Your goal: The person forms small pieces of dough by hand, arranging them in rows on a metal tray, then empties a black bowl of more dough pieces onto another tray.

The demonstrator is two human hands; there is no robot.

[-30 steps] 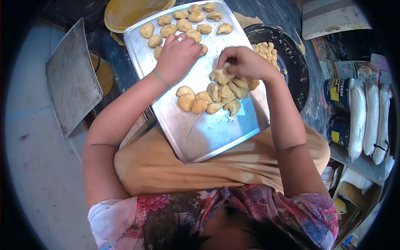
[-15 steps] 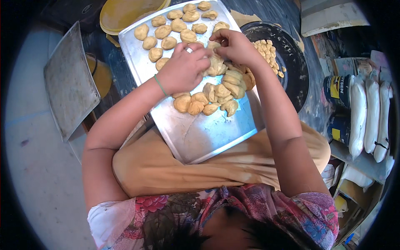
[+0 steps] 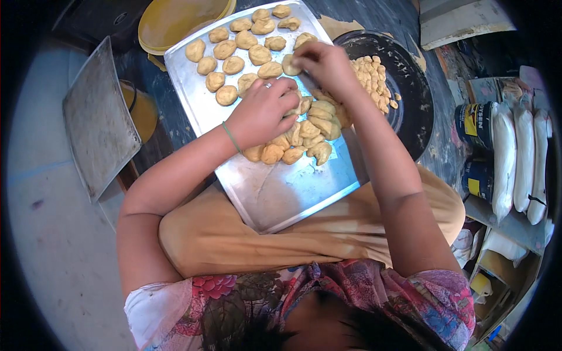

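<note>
A metal baking tray (image 3: 275,202) rests across my lap, with rounded dough pieces (image 3: 233,65) spread in loose rows over its far half. Between the fingertips of my right hand (image 3: 325,65) is a flattened dough piece (image 3: 290,65), low over the tray beside that group. My left hand (image 3: 263,111) is curled at the edge of a heap of dough pieces (image 3: 321,120), its fingers closed around dough at their tips; they hide part of it. Several more dough pieces (image 3: 272,154) lie along the heap's near side.
To the right of the tray stands a round black basin (image 3: 418,111) holding small dough bits (image 3: 372,76). A yellow tub (image 3: 175,23) sits beyond the tray's far left corner. Another tray (image 3: 99,117) leans at the left. Dark containers (image 3: 475,126) and filled white bags (image 3: 503,164) stand at the right.
My hands have moved apart. The left came nearer me and to the right, toward the heap; a separate dough piece now shows in my right fingers. More of the laid-out pieces are visible.
</note>
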